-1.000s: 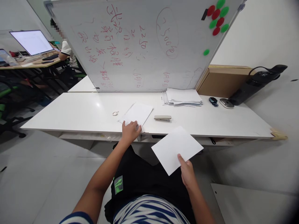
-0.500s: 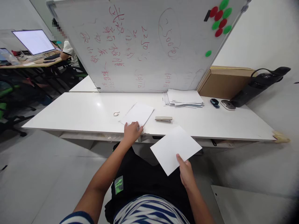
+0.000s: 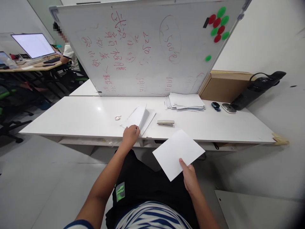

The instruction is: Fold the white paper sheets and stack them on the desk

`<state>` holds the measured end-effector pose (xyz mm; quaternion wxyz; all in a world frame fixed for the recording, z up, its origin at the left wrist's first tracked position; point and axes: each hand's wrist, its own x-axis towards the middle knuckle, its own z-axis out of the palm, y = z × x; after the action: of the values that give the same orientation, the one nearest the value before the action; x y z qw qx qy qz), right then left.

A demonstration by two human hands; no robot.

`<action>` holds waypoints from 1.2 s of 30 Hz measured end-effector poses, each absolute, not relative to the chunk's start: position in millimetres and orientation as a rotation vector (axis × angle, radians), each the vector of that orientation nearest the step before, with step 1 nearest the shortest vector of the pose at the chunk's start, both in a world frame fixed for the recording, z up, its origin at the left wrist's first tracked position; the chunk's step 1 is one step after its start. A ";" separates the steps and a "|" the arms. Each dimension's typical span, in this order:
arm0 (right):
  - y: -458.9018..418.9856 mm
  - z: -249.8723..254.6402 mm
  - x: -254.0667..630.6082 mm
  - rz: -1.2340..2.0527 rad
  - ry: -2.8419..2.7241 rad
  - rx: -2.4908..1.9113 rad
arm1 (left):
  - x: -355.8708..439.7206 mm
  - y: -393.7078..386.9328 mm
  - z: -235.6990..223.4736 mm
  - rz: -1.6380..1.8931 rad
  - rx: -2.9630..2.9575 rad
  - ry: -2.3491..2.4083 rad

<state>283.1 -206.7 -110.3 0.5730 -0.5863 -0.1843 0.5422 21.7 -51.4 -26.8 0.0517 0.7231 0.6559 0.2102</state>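
Observation:
My left hand (image 3: 130, 136) is at the near edge of the white table (image 3: 78, 116), pinching the near corner of a small stack of white sheets (image 3: 139, 117); the top sheet is lifted and curls upward. My right hand (image 3: 189, 176) grips the near corner of a single white sheet (image 3: 177, 152), held flat in the air below the table's front edge, over my lap. A grey stapler (image 3: 165, 122) lies on the table just right of the small stack.
A larger paper pile (image 3: 186, 101) sits at the back against a leaning whiteboard (image 3: 143, 47). A cardboard box (image 3: 225, 86), a black device (image 3: 256, 89), a mouse (image 3: 228, 108) and a small white ring (image 3: 117, 117) are on the table. Another person sits at a desk far left (image 3: 68, 55).
My left hand has closed on the stack's near corner and raised the top sheet, which lay flat before. The right hand and its sheet have barely moved.

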 end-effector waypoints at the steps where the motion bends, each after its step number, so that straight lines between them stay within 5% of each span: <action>1: -206.9 -108.8 283.3 1.278 -0.431 -1.375 | 21.1 -56.8 -21.9 0.731 2.184 1.991; 6: -205.2 -105.6 280.0 1.334 -0.455 -1.301 | 45.2 -118.1 -2.7 1.070 2.476 1.675; 11: -199.0 -108.8 264.5 1.412 -0.533 -1.218 | 84.5 -172.1 -24.0 0.691 2.934 0.793; 27: -212.2 -109.9 264.7 1.490 -0.868 -1.221 | 69.6 -177.3 -43.4 0.254 3.094 0.370; 36: -224.2 -94.2 282.2 1.996 -0.602 -0.944 | 65.1 -175.3 -42.8 0.246 3.103 0.256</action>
<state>282.2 -224.2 -94.2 0.4139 -0.3754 -0.2393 0.7940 65.1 -175.3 -42.8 0.0094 0.9935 0.0821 0.0787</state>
